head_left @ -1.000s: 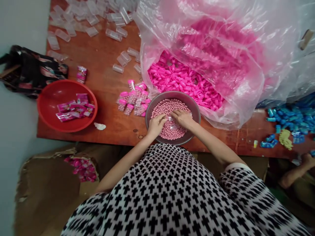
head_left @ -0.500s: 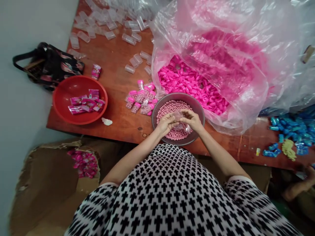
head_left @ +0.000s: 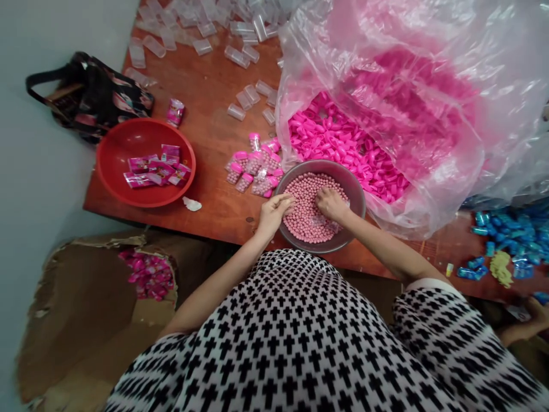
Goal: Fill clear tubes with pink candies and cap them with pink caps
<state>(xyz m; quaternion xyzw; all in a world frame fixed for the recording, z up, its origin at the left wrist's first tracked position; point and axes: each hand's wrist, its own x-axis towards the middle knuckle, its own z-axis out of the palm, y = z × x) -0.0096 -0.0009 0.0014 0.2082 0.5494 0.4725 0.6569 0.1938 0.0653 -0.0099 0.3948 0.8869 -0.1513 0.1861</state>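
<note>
A grey bowl [head_left: 359, 194] full of small pink beads [head_left: 306, 209] stands at the table's front edge. My right hand [head_left: 332, 204] is inside it, knuckles up, with curled fingertips pushed into the beads; what they grip is hidden. At the bowl's left rim my left hand [head_left: 275, 214] has its fingers pinched together, and anything between them is too small to make out. Clear plastic pieces [head_left: 319, 222] lie on the beads beside my right hand. Left of the bowl sits a heap of clear containers with pink caps [head_left: 254, 163], filled with beads.
Behind the bowl spreads a clear bag [head_left: 446, 171] of pink plastic parts [head_left: 338, 143]. Clear empty cylinders [head_left: 235, 55] lie at the back. A red bowl [head_left: 105, 163] with pink packets and a black bag [head_left: 107, 97] stand left. Blue items [head_left: 514, 229] and another person's arm [head_left: 527, 323] are right.
My hands were together over the bowl, holding a clear plastic piece. They have parted: the left moved to the left rim, the right down into the beads. The whole view has shifted slightly.
</note>
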